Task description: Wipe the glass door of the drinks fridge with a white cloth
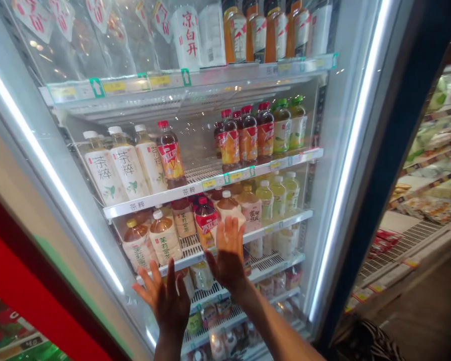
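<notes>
- My left hand [169, 306] and my right hand [228, 255] are both open, fingers spread, palms apparently flat against the clear glass cooler door [86, 100]; neither grips anything.
- Every bottle I can see stands on a shelf behind the glass, with none in my hands. I cannot tell whether the door is latched.
- Using the white plastic shelf rail [180, 193] as my landmark, pale tea bottles with white caps [116, 165] and a dark, red-capped bottle with an orange label [171, 155] stand on it.
- Below the rail, an amber bottle with a white cap [227, 203] sits just behind my right fingertips.
- Right of the rail, past the dark blue door frame [383, 150], wire store shelves hold packaged goods [424, 200].
- Left of it, a red panel [30, 281] fills the corner.
</notes>
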Demonstrator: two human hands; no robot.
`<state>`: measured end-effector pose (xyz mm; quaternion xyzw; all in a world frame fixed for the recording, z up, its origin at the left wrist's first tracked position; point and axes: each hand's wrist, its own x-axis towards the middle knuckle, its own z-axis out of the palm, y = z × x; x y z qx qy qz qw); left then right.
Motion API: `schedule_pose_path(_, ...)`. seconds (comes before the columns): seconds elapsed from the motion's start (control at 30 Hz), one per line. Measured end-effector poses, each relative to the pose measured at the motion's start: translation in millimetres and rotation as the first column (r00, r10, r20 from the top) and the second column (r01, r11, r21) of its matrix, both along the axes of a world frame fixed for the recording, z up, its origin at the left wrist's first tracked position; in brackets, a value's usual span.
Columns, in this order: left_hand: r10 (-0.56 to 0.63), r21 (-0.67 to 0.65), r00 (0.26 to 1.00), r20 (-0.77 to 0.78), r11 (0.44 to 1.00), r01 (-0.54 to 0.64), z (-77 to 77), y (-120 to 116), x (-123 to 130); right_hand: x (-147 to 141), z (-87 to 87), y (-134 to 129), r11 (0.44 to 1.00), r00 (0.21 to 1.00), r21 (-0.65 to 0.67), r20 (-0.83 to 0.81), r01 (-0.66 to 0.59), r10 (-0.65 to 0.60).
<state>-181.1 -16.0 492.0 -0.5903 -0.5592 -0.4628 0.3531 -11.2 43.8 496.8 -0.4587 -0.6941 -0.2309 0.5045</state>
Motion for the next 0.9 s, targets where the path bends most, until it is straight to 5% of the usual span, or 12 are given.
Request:
schedule_pose_path(0.07,-0.008,-0.011,1.0,0.024,1.0,0.009,-4.7,0,7,6,8.2,7,1.0,1.0,-0.019,0.007,0.012,-0.012)
schedule_pose_path(0.1,-0.012,-0.023,0.999,0.033,1.0,0.013,-8.8,0,11,8,-0.9,5,1.0,1.0,0.011,0.029,0.006,-0.006)
schedule_pose_path(0.23,-0.014,-0.027,1.0,0.021,1.0,0.015,-34.0,1,30,24,-76.8,-22,0.982,0.99,0.181,0.137,-0.057,0.032)
schedule_pose_path(0.3,-0.013,-0.02,1.0,0.016,1.0,0.013,-45.5,3,42,46,-91.4,-21,0.981,0.989,0.184,0.147,-0.058,0.031)
schedule_pose_path(0.5,0.031,-0.004,0.995,0.09,1.0,-0.031,-50.5,18,88,151,-30.0,46,0.992,0.996,0.099,0.004,0.083,-0.084)
schedule_pose_path(0.73,-0.029,-0.058,0.999,0.028,0.998,0.03,-48.3,32,170,222,-88.2,19,0.988,0.993,0.142,0.089,0.067,-0.08)
schedule_pose_path(0.9,-0.043,-0.066,0.999,0.015,0.997,0.044,-43.5,46,226,293,-36.7,83,0.982,0.987,0.106,-0.026,0.158,-0.157)
